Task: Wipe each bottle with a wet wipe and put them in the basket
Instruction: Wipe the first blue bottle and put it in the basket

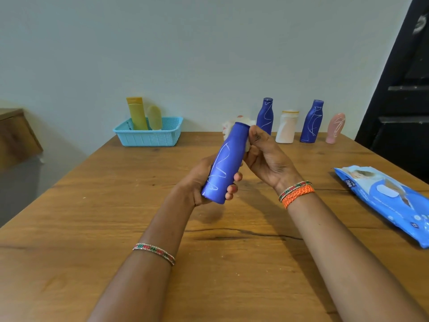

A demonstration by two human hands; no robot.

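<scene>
Above surface point(116, 228), your left hand point(197, 182) gripped tilted blue bottle point(224, 163); your right hand point(267, 156) pinched white wipe point(248, 147) against bottle neck. Basket point(151, 135) held two yellow bottles point(137, 113).

Blue plastic bottle with white scribbles point(222, 163): tilted, held above table. Crumpled white wet wipe point(228, 130): apparently wrapped around its neck. Turquoise perforated plastic basket point(148, 135): contains two yellow bottles point(145, 116).
</scene>
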